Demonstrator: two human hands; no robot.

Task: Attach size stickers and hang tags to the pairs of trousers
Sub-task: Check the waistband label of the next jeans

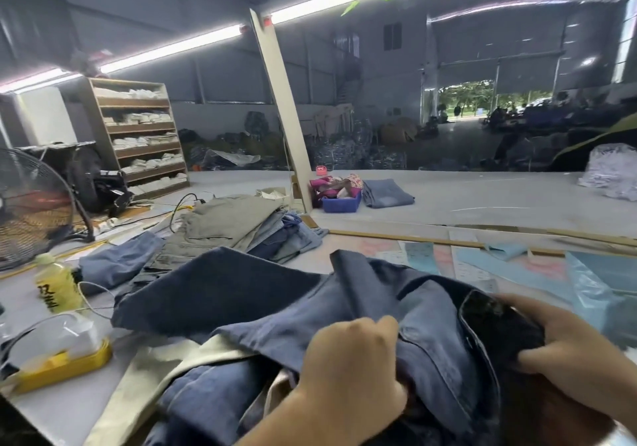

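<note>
A pair of dark blue denim trousers (241,300) lies bunched on the table in front of me, lifted at the near end. My left hand (348,366) grips a fold of the denim with curled fingers. My right hand (568,345) holds the waistband edge, its thumb pinching the dark inner lining (499,325). Sheets of printed stickers (424,256) in blue and pink lie flat on the table beyond the trousers. No hang tag shows in either hand.
A stack of folded grey and blue trousers (241,225) sits behind. A yellow drink bottle (57,283) and a yellow-based clear box (58,352) stand at left. A fan (31,211), a slanted post (282,107), a blue basket (341,202) and a plastic bag (593,294) surround.
</note>
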